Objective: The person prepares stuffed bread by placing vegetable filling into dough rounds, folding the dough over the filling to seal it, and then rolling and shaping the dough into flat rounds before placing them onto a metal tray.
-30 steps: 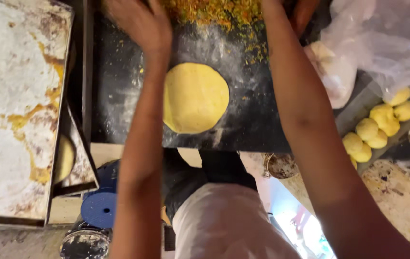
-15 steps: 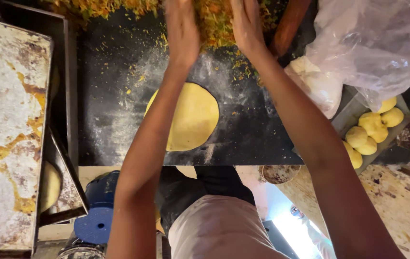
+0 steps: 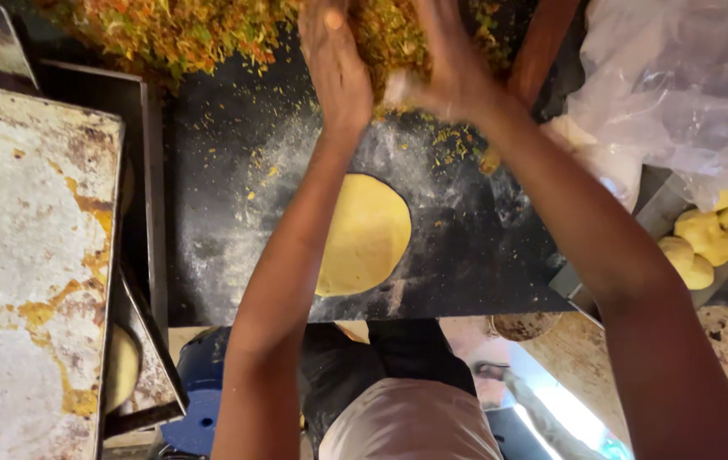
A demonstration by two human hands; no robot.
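Head view, looking straight down: both arms reach forward over a dark, flour-dusted table (image 3: 210, 238). The left hand (image 3: 336, 64) and the right hand (image 3: 449, 68) are cupped toward each other at the near edge of a heap of chopped orange and green filling (image 3: 168, 30), gathering a clump of it between the palms; fingers curl loosely around the mix, not spread wide. Below the wrists, a flat round of yellow dough (image 3: 364, 234) lies on the table, partly hidden by the left forearm. To the right, a tray of yellow dough balls (image 3: 709, 238) sits beneath a crumpled clear plastic bag (image 3: 679, 85). A stained metal sheet (image 3: 23, 255) lies on the left.
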